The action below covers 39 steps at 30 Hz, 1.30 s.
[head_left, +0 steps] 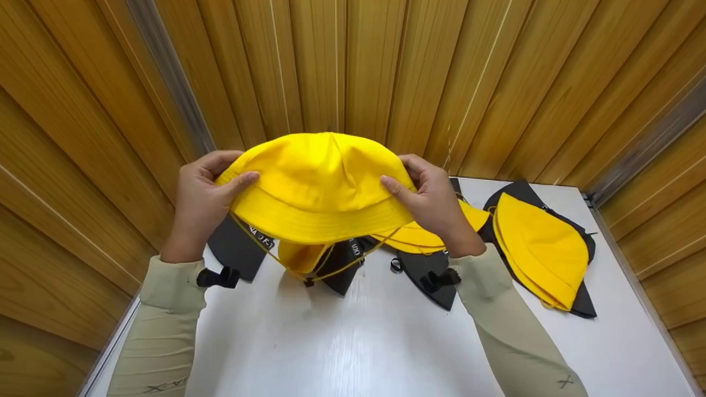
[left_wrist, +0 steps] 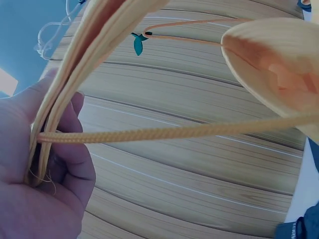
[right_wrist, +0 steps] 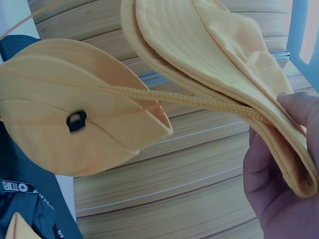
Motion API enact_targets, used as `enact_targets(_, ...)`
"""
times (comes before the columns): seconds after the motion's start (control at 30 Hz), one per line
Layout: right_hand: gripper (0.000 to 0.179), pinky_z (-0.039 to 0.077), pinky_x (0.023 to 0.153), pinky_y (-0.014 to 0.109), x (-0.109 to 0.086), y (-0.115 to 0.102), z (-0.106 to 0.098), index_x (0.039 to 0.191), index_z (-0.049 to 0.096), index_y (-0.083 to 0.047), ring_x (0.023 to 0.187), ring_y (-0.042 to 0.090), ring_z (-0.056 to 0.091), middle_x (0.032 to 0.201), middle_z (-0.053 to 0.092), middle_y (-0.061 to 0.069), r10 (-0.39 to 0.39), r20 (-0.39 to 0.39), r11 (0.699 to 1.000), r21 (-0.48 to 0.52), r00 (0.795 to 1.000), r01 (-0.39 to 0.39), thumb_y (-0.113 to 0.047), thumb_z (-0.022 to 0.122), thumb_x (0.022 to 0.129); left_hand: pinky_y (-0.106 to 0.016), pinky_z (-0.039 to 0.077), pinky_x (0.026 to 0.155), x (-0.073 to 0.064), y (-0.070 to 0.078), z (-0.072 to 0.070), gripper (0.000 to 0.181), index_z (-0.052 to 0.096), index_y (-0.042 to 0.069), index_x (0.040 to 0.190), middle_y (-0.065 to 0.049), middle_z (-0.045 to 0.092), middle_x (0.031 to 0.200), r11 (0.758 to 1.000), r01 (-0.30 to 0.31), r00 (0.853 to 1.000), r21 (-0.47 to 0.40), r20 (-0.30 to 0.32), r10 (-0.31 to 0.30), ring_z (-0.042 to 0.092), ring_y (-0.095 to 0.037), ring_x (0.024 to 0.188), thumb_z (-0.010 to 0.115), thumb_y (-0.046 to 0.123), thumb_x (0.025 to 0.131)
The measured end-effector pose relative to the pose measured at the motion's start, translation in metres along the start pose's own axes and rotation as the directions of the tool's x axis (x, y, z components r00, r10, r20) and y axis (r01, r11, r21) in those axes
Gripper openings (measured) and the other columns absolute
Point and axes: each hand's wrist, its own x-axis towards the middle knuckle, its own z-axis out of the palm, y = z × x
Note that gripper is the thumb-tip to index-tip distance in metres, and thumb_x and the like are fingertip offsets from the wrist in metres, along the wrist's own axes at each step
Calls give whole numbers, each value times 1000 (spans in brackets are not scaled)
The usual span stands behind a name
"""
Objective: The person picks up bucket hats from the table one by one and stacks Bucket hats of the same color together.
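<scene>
A yellow bucket hat is held up above the table, its crown upward and its brim facing me. My left hand grips the left end of the brim between thumb and fingers. At the opposite end my right hand pinches the brim the same way. In the left wrist view the brim's two layers lie folded together in the left hand. A yellow chin cord hangs in a loop below the hat, with a small black toggle at its lowest point.
On the white table, a yellow hat on a black one lies at the right. Another yellow hat rests over black fabric behind my right wrist. Black hats lie at the left. Wood-panelled walls enclose the table.
</scene>
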Motion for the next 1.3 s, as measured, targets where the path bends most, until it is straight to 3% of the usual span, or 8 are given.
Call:
enact_targets(0.23, 46, 63, 78, 31, -22, 31, 15, 133, 63, -17, 87, 24, 72, 114, 74, 5, 177, 65, 984, -12, 982, -177, -40, 73, 95, -24, 62, 78, -25, -35, 6, 50, 72, 13, 125, -7, 72, 115, 979, 194, 976, 66, 86, -199, 71, -18, 88, 79, 45, 87)
enact_targets(0.43, 46, 64, 77, 32, -51, 64, 35, 132, 64, -16, 86, 23, 73, 113, 76, 7, 293, 83, 955, 22, 952, -296, -39, 74, 94, -26, 63, 77, -55, -67, 10, 49, 70, 12, 125, -11, 73, 116, 955, 288, 945, 70, 139, -295, 72, -20, 87, 81, 42, 87)
enact_targets(0.73, 45, 62, 76, 27, -104, 101, 66, 129, 62, -10, 86, 19, 74, 109, 78, 9, 347, 89, 936, 36, 934, -351, -35, 76, 93, -25, 61, 82, -99, -112, 13, 46, 69, 10, 126, -12, 74, 119, 899, 433, 881, 65, 177, -438, 72, -20, 96, 82, 33, 88)
enact_targets(0.97, 43, 60, 70, 25, -137, 111, 75, 127, 60, -9, 80, 17, 73, 102, 78, 8, 374, 78, 927, -13, 924, -374, -33, 75, 94, -24, 61, 80, -125, -127, 20, 40, 70, 12, 123, -10, 75, 113, 870, 484, 848, 97, 195, -494, 71, -20, 95, 82, 29, 88)
enact_targets(1.03, 44, 61, 71, 25, -146, 114, 75, 127, 59, -9, 82, 16, 74, 104, 78, 9, 396, 89, 918, -22, 914, -395, -33, 75, 94, -26, 61, 77, -132, -130, 23, 38, 71, 14, 122, -10, 75, 109, 853, 510, 829, 110, 203, -521, 71, -20, 91, 82, 27, 88)
enact_targets(1.13, 46, 61, 71, 25, -158, 119, 73, 127, 58, -8, 82, 16, 74, 105, 78, 10, 439, 106, 898, -29, 892, -439, -34, 76, 94, -27, 61, 75, -141, -134, 29, 38, 71, 16, 120, -8, 74, 105, 816, 560, 787, 146, 215, -579, 69, -20, 86, 83, 29, 87)
enact_targets(1.23, 48, 59, 68, 24, -169, 123, 72, 126, 57, -8, 77, 16, 70, 100, 77, 8, 482, 127, 876, -73, 867, -476, -35, 77, 92, -28, 60, 79, -148, -136, 32, 37, 71, 17, 118, -5, 72, 104, 783, 584, 746, 217, 237, -622, 65, -19, 88, 83, 34, 86)
enact_targets(1.3, 50, 54, 65, 22, -176, 124, 73, 126, 56, -9, 72, 14, 64, 94, 75, 5, 510, 143, 860, -128, 849, -495, -37, 78, 91, -33, 57, 85, -153, -138, 32, 35, 72, 18, 115, -3, 71, 102, 771, 573, 730, 279, 255, -635, 63, -19, 94, 83, 35, 86)
